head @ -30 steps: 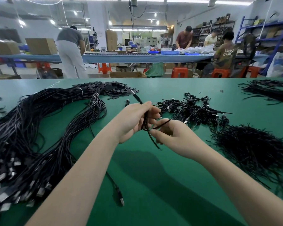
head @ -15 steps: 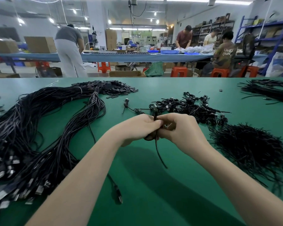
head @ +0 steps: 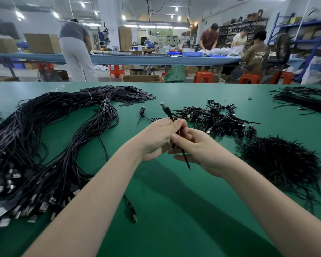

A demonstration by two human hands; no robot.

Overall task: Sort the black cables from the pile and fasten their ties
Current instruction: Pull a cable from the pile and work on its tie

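Head view: cable (head: 166, 110) plug-end up, near-vertical.

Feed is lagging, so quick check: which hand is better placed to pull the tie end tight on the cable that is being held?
Right, probably. The right hand already pinches the tie end, which hangs below it, while the left hand grips the bundled cable, connector up.

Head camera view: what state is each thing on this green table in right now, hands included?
Left hand: closed around a folded cable.
Right hand: pinching the tie.
Cable: held above the table, plug end pointing up.
Tie: loose end hanging down.
Big cable bundle: lying loose, unsorted.
Small cable pile: coiled, heaped.
Tie pile: loose heap.
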